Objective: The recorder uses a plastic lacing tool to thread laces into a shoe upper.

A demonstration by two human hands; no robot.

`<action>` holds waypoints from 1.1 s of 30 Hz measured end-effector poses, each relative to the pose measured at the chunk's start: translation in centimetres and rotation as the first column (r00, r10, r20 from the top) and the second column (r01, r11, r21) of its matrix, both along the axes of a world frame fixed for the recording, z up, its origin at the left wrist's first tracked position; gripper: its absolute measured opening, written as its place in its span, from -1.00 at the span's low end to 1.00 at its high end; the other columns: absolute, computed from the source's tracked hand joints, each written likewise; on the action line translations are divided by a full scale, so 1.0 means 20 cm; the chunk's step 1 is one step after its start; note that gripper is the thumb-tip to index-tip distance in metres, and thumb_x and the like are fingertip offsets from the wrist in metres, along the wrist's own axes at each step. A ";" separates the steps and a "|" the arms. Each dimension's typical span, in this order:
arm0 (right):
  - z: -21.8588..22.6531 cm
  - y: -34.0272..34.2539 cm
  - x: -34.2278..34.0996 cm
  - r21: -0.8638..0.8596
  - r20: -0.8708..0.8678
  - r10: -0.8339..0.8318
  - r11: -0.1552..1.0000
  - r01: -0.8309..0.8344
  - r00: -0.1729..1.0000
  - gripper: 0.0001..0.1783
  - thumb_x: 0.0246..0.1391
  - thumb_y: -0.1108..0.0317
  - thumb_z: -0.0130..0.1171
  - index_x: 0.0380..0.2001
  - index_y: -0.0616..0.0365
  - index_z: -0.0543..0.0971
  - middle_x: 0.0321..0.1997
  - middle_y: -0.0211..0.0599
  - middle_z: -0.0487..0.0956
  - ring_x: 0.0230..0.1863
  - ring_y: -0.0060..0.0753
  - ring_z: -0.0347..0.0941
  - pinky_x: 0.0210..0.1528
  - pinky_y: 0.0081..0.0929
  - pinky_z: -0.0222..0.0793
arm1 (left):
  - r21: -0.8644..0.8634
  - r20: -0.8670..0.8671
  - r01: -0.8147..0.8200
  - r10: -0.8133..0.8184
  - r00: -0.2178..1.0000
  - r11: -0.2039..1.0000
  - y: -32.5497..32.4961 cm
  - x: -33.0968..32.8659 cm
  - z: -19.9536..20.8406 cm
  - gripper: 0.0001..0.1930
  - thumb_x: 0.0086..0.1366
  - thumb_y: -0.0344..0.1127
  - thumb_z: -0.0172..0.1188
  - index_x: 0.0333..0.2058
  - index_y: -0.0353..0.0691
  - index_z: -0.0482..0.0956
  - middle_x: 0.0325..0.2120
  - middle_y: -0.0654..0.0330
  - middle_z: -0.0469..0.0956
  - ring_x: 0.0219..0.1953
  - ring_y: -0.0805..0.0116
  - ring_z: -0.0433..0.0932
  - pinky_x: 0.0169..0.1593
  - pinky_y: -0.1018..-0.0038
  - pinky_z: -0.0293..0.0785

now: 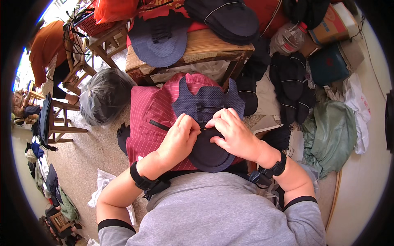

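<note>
A dark navy fabric piece (223, 100), shaped like a shoe upper, lies across the red striped cloth (150, 106) on my lap. Its far end has two upright points, its near end is rounded, and dark cords (207, 107) cross its middle. My left hand (176, 137) is closed in a pinch at the left edge of the piece; whatever sits between the fingertips is too small to make out. From the right, my right hand (232, 133) curls its fingers and thumb onto the piece, gripping it close to the left fingertips.
Ahead stands a wooden bench (197, 49) bearing navy woven pieces (160, 47) and a stack of dark soles (225, 20). Tied dark bundles (291, 82), a green sack (330, 131) and a cardboard box (334, 22) crowd the right. At left are a filled plastic bag (104, 96), a stool (61, 123) and another person (47, 49).
</note>
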State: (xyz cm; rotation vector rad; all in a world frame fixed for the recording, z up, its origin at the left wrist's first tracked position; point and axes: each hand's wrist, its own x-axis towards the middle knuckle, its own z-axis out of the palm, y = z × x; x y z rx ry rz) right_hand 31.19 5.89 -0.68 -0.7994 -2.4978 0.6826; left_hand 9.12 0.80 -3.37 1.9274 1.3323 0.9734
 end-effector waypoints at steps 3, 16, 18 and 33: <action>-0.03 0.04 0.02 -0.077 -0.062 0.017 0.997 -0.021 0.998 -0.66 -0.09 0.50 0.38 -0.17 0.15 0.59 -0.12 -0.23 0.45 -0.03 -0.14 0.38 0.11 -0.25 0.33 | -0.088 0.083 0.012 -0.004 0.997 0.996 0.00 -0.03 0.04 -0.76 0.19 -0.57 0.32 -0.19 -0.32 0.49 -0.35 0.07 0.46 -0.29 0.09 0.52 -0.20 0.33 0.50; -0.09 0.09 0.01 -0.103 -0.190 0.004 0.994 -0.024 0.982 -0.79 -0.02 0.62 0.25 -0.28 0.13 0.64 -0.24 -0.30 0.54 -0.13 -0.21 0.47 0.01 -0.31 0.38 | -0.085 -0.072 0.010 -0.017 0.997 0.996 0.03 -0.04 0.08 -0.87 0.25 -0.44 0.34 -0.35 -0.32 0.55 -0.47 0.08 0.58 -0.38 0.15 0.61 -0.29 0.32 0.51; -0.09 0.09 0.02 -0.088 -0.182 0.023 0.995 -0.039 0.983 -0.78 -0.03 0.62 0.26 -0.28 0.12 0.63 -0.24 -0.30 0.53 -0.13 -0.21 0.46 0.01 -0.32 0.39 | -0.300 0.043 0.038 -0.026 0.999 0.953 0.06 -0.04 0.08 -0.86 0.29 -0.41 0.34 -0.34 -0.32 0.55 -0.52 0.21 0.55 -0.44 0.41 0.57 -0.38 0.44 0.47; 0.03 0.05 -0.01 0.348 0.147 0.038 0.933 -0.088 0.988 -0.91 0.05 0.41 0.13 -0.37 0.14 0.45 -0.32 -0.26 0.41 -0.19 -0.24 0.37 -0.09 -0.34 0.36 | -0.698 0.255 0.194 -0.014 0.967 0.689 0.12 -0.09 0.05 -0.64 0.58 -0.13 -0.02 -0.29 -0.29 0.57 -0.55 0.33 0.56 -0.55 0.59 0.49 -0.46 0.61 0.44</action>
